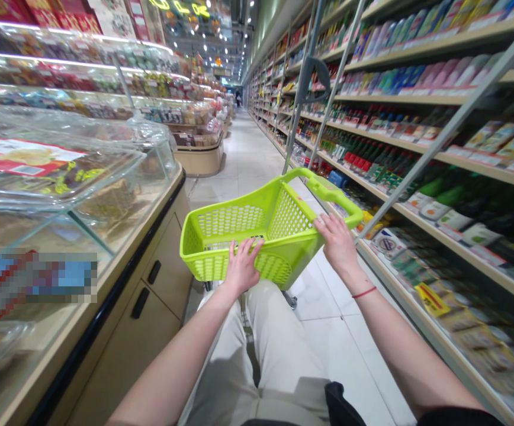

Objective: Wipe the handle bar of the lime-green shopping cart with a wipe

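Note:
A lime-green plastic shopping cart (283,260) with perforated sides stands sideways in front of my legs. Its basket looks bare inside from what I can see, and its handle (334,192) points to the right. My left hand (243,265) grips the near long rim, with fingers spaced apart and hooked over the edge. At the handle end, my right hand (337,239) is closed over the corner of the rim, just below the handle; a thin red string bracelet (364,292) circles that wrist. A small caster wheel (291,300) shows under the cart.
Tall shelves of bottles and packets (385,127) line the right side, with a grey metal post (304,89) in front. On the left runs a wooden display counter (150,290) with glass dividers and wrapped food. A tiled aisle (239,142) stretches ahead; a distant person stands there.

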A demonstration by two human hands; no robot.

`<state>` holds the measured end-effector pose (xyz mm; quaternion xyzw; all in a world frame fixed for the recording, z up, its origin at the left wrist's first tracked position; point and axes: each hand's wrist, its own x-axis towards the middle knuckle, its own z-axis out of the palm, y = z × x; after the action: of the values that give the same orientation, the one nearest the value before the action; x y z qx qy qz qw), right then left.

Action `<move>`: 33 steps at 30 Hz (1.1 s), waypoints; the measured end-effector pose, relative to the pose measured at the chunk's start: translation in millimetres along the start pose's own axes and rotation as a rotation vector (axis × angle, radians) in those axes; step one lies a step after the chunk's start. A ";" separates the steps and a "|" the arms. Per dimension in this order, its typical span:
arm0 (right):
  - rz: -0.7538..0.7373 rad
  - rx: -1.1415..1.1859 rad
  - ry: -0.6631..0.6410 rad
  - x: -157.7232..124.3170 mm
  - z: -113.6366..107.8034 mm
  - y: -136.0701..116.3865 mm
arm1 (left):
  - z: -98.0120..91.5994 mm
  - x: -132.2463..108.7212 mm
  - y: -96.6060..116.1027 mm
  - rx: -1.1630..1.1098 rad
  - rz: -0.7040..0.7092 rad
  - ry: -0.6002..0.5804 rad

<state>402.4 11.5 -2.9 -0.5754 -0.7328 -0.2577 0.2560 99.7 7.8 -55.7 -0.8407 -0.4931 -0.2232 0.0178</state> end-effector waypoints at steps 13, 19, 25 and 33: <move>0.237 0.044 0.119 3.2 -3.9 52.5 | -1.4 0.7 1.3 0.005 -0.004 -0.001; 0.147 0.083 0.127 -8.0 12.5 -4.0 | -3.2 0.4 1.7 0.004 0.002 -0.003; -0.092 0.082 -0.012 -14.6 13.1 -25.9 | -2.3 0.1 0.4 0.007 0.001 0.003; 0.111 -0.027 0.046 8.0 -12.1 70.9 | -2.0 0.2 -0.1 -0.013 0.000 -0.002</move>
<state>470.8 23.5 17.2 -0.6126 -0.6901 -0.2660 0.2790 99.0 7.5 -53.9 -0.8411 -0.4915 -0.2255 0.0119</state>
